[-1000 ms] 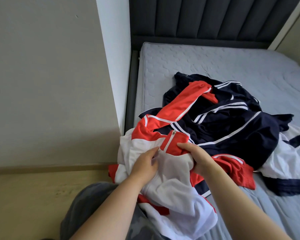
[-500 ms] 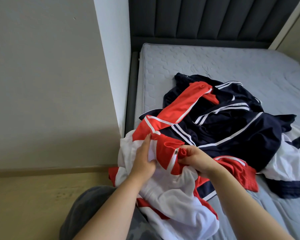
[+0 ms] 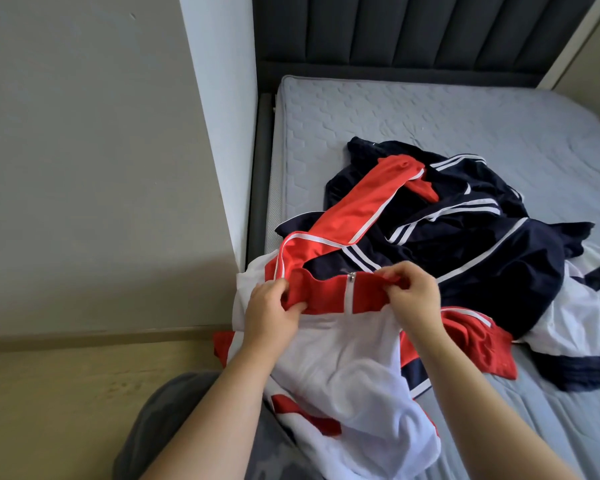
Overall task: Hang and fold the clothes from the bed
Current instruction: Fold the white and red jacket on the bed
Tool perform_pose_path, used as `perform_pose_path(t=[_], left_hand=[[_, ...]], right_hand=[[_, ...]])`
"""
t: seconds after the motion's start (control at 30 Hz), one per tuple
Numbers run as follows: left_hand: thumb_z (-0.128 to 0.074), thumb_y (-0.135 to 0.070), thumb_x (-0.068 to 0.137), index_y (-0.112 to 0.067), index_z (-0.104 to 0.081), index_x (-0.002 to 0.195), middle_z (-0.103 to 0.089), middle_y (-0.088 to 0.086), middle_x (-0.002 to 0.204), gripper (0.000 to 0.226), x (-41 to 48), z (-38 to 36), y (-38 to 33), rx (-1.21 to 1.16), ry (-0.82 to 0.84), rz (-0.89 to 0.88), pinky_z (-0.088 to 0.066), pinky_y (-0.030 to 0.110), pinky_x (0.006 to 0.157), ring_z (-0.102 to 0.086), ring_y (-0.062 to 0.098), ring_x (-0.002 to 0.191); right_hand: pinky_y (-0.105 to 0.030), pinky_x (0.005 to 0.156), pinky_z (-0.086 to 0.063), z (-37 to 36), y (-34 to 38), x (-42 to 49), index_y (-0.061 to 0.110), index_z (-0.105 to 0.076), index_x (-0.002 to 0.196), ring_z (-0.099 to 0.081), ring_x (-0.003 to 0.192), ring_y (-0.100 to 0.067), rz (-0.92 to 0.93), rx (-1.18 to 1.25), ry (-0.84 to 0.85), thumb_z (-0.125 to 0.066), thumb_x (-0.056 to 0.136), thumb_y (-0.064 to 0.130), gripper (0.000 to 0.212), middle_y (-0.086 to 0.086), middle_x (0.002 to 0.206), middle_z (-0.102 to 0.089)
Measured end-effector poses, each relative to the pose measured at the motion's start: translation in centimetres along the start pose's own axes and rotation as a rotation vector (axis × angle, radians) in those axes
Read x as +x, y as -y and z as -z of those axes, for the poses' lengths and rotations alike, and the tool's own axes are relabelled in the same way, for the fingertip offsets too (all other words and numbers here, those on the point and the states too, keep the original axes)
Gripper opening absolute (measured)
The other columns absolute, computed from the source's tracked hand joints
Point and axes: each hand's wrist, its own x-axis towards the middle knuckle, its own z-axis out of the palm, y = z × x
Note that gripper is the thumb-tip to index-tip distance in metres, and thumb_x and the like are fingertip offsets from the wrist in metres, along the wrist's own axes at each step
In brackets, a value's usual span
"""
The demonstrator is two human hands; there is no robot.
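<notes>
Pinching the red collar of the jacket (image 3: 347, 358) at the bed (image 3: 430, 126) edge, our left hand (image 3: 271, 315) and right hand (image 3: 413, 294) clamp fingers each side of the zip; lifting may drag the tangled navy pile (image 3: 465, 237) off.

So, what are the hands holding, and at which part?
The white and red jacket, by its red collar: the left hand grips one end, the right hand pinches the other.
</notes>
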Motion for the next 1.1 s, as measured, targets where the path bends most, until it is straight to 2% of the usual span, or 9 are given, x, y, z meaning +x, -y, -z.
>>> perform_pose_path(t=[0.1, 0.17, 0.27, 0.33, 0.47, 0.57, 0.77, 0.9, 1.1], left_hand=[[-0.075, -0.009, 0.075, -0.006, -0.055, 0.080, -0.054, 0.004, 0.074, 0.021, 0.0, -0.3, 0.1, -0.006, -0.006, 0.035, -0.029, 0.025, 0.059, -0.048, 0.020, 0.070], [-0.074, -0.009, 0.077, -0.009, -0.053, 0.079, -0.053, 0.001, 0.073, 0.021, -0.1, -0.4, 0.1, -0.003, -0.019, 0.030, -0.027, 0.023, 0.057, -0.047, 0.019, 0.066], [-0.071, -0.014, 0.081, -0.014, -0.049, 0.079, -0.052, -0.002, 0.071, 0.022, -0.2, -0.4, 0.2, 0.049, -0.005, 0.034, -0.028, 0.026, 0.059, -0.047, 0.020, 0.065], [-0.067, -0.021, 0.085, -0.016, -0.048, 0.080, -0.052, -0.003, 0.070, 0.020, -0.3, -0.4, 0.4, 0.106, 0.030, 0.067, -0.030, 0.028, 0.060, -0.054, 0.026, 0.069], [-0.050, -0.038, 0.095, -0.014, -0.054, 0.103, -0.065, 0.009, 0.091, 0.026, -0.1, -0.5, 0.9, 0.171, 0.146, 0.211, -0.045, 0.034, 0.072, -0.061, 0.034, 0.090], [-0.049, -0.046, 0.094, -0.019, -0.051, 0.119, -0.065, 0.008, 0.101, 0.038, -0.2, -0.5, 0.9, 0.139, 0.243, 0.280, -0.046, 0.033, 0.079, -0.060, 0.031, 0.095], [-0.069, -0.027, 0.081, -0.020, -0.061, 0.104, -0.068, 0.005, 0.095, 0.025, -0.2, -0.5, 0.5, 0.027, 0.273, 0.276, -0.047, 0.032, 0.079, -0.061, 0.027, 0.093], [-0.065, -0.011, 0.080, -0.019, -0.063, 0.111, -0.067, 0.006, 0.101, 0.031, -0.3, -0.6, 0.4, 0.047, 0.266, 0.220, -0.048, 0.033, 0.083, -0.061, 0.027, 0.096], [-0.057, 0.013, 0.078, -0.009, -0.068, 0.112, -0.067, 0.001, 0.109, 0.042, 0.4, 1.8, -2.3, -0.316, 0.034, 0.136, -0.044, 0.009, 0.083, -0.062, 0.015, 0.101]], right_hand=[[-0.003, 0.061, -0.041, 0.3, -1.2, -0.2, 0.019, -0.061, 0.074, -0.058, 0.071, 0.002, -0.192, 0.059, -0.193, -0.041, 0.074, -0.010, 0.035, -0.006, 0.088, -0.068], [-0.021, 0.068, -0.047, 0.2, -2.2, 0.2, 0.010, -0.064, 0.082, -0.058, 0.070, -0.007, -0.388, 0.038, -0.068, -0.050, 0.086, 0.013, 0.015, -0.016, 0.089, -0.067], [-0.031, 0.066, -0.042, -0.2, -3.0, -0.1, 0.005, -0.064, 0.079, -0.053, 0.069, -0.013, -0.567, -0.078, 0.240, -0.053, 0.086, 0.057, 0.054, -0.006, 0.077, -0.063], [-0.031, 0.065, -0.042, -0.7, -3.3, -0.6, -0.003, -0.064, 0.083, -0.053, 0.068, -0.012, -0.513, -0.065, 0.321, -0.056, 0.080, 0.063, 0.067, -0.014, 0.076, -0.067], [-0.040, 0.076, -0.055, -0.2, -3.2, -0.9, 0.008, -0.071, 0.087, -0.066, 0.074, -0.017, -0.401, -0.026, 0.399, -0.068, 0.081, 0.046, 0.039, -0.015, 0.087, -0.072], [-0.023, 0.061, -0.054, 0.6, -3.1, -0.7, 0.020, -0.075, 0.076, -0.067, 0.068, -0.012, -0.338, -0.032, 0.409, -0.070, 0.082, 0.023, 0.008, 0.003, 0.070, -0.073], [-0.009, 0.050, -0.039, -0.4, -2.9, -1.9, 0.024, -0.065, 0.070, -0.055, 0.057, -0.001, -0.279, 0.044, 0.121, -0.066, 0.083, 0.012, 0.019, 0.010, 0.061, -0.063], [-0.011, 0.046, -0.035, -1.2, -2.4, -2.2, 0.013, -0.053, 0.075, -0.045, 0.060, -0.011, -0.256, 0.020, 0.228, -0.061, 0.078, -0.004, 0.019, 0.002, 0.063, -0.053], [-0.022, 0.066, -0.053, -2.5, 3.7, -2.3, 0.022, -0.073, 0.088, -0.066, 0.072, -0.011, -0.116, 0.379, 0.419, -0.066, 0.069, -0.006, 0.034, -0.002, 0.082, -0.072]])
